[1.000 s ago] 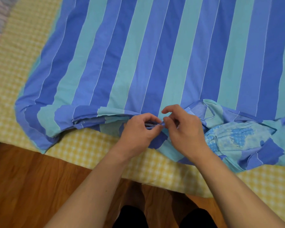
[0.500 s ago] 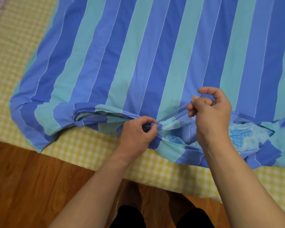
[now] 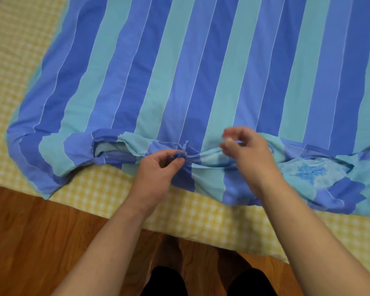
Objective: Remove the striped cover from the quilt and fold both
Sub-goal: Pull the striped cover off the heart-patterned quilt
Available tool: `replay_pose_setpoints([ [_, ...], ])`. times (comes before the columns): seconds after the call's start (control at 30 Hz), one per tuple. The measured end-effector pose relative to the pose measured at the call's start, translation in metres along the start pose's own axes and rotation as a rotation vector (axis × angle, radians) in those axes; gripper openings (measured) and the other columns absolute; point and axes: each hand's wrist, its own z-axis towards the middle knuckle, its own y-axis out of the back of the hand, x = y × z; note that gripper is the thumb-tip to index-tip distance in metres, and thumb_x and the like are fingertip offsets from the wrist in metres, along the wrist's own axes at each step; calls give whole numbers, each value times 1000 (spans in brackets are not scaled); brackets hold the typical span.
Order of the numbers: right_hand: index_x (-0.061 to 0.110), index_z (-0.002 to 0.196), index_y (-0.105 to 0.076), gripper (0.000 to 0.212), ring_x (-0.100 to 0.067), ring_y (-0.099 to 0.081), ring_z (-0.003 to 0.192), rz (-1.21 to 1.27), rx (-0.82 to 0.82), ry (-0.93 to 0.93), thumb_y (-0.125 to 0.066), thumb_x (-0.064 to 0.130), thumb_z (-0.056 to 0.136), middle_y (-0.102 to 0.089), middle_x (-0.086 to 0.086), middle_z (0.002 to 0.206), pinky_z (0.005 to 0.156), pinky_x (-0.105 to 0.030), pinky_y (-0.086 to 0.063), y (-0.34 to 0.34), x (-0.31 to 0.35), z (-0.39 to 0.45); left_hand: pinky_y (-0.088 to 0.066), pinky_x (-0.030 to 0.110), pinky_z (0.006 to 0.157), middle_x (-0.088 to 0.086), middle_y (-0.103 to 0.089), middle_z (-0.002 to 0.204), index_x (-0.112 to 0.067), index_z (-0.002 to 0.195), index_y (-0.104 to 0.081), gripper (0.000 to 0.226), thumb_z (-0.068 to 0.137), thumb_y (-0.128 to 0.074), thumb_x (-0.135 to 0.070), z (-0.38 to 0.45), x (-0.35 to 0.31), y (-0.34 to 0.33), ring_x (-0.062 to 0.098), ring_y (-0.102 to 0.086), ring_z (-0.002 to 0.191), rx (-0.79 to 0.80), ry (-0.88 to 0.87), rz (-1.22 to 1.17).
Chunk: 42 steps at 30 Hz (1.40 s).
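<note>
The striped cover (image 3: 201, 71), in blue and teal bands, lies spread over the bed with its open near edge toward me. My left hand (image 3: 158, 169) pinches a small blue tie at the cover's opening. My right hand (image 3: 246, 150) pinches the cover's upper edge just to the right and holds it slightly raised. Through the opening at the right, the light blue patterned quilt (image 3: 312, 171) shows inside the cover.
A yellow checked sheet (image 3: 98, 189) covers the bed under the cover and hangs over the near edge. Below it is a wooden floor (image 3: 41, 242). My dark-clothed legs (image 3: 165, 283) stand at the bottom of the view.
My right hand pulled away from the left, moved right and up with the cover's edge, then came down a little. My left hand stayed pinching the tie.
</note>
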Motion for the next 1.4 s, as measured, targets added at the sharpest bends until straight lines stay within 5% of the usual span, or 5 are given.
replay_pose_setpoints([
  [0.33, 23, 88, -71, 10, 9, -58, 65, -62, 125, 93, -68, 14, 90, -68, 19, 70, 62, -7, -42, -37, -12, -39, -56, 22, 82, 3, -76, 97, -13, 110, -70, 31, 86, -70, 5, -3, -4, -7, 10, -69, 90, 20, -23, -60],
  [0.6, 18, 76, -65, 14, 2, -53, 60, -70, 283, 77, -68, 18, 89, -61, 14, 62, 59, -14, -42, -45, -5, -30, -58, 34, 80, 12, -69, 88, -28, 110, -69, 36, 84, -75, -3, -11, -12, -8, 17, -68, 83, 34, -126, 186],
  [0.83, 8, 85, -58, 20, -40, -67, 85, 142, 189, -114, -53, 21, 99, -67, -27, 90, 90, -56, -53, -49, -9, -29, -51, 17, 76, -2, -69, 85, -22, 99, -58, 27, 85, -75, -5, -15, -14, -8, 7, -67, 81, 6, -222, 332],
  [1.13, 14, 95, -65, 18, -21, -66, 88, 659, 534, -454, -66, 21, 78, -72, -6, 102, 79, -28, -52, -39, 19, -13, -46, 13, 73, -13, -62, 87, -26, 98, -58, 25, 85, -74, -11, -23, -13, 11, 9, -63, 85, -28, -364, 577],
  [1.4, 11, 107, -67, 23, -21, -69, 102, 599, 339, -146, -54, 22, 91, -72, -10, 108, 92, -32, -52, -41, 100, 57, -44, 26, 69, -1, -66, 92, -24, 86, -55, 6, 90, -56, -27, -64, 50, 27, 18, -64, 89, 862, 132, 1363],
])
